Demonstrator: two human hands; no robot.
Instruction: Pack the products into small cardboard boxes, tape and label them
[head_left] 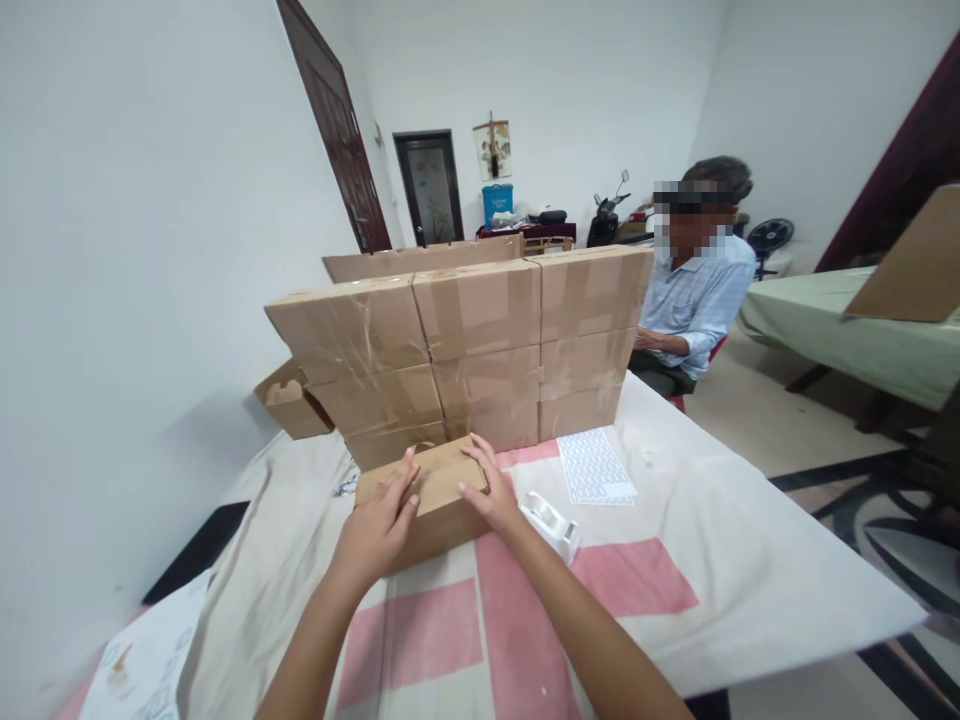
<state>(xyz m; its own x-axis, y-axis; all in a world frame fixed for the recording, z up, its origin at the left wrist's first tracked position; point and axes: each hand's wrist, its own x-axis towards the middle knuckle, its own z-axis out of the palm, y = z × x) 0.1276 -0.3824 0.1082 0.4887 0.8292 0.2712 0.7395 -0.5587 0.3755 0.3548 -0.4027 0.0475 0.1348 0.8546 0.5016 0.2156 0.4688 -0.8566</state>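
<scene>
A small brown cardboard box [442, 530] lies on the cloth-covered table in front of me, its top flaps folded down. My left hand [382, 520] rests on the left part of the top, fingers stretched out and the thumb near the front edge. At the right end, my right hand [491, 490] touches the box with thumb and fingers spread apart. Just right of that hand stands a white tape dispenser [551, 525]. Behind the box, touching or nearly so, rises a stacked wall of taped cardboard boxes [480, 350].
A sheet of blue-printed labels [595, 466] lies right of the stack. An open carton [296, 405] stands at the left by the wall. A person [694, 290] sits beyond the table's right side. A green-covered table [847, 320] stands farther right.
</scene>
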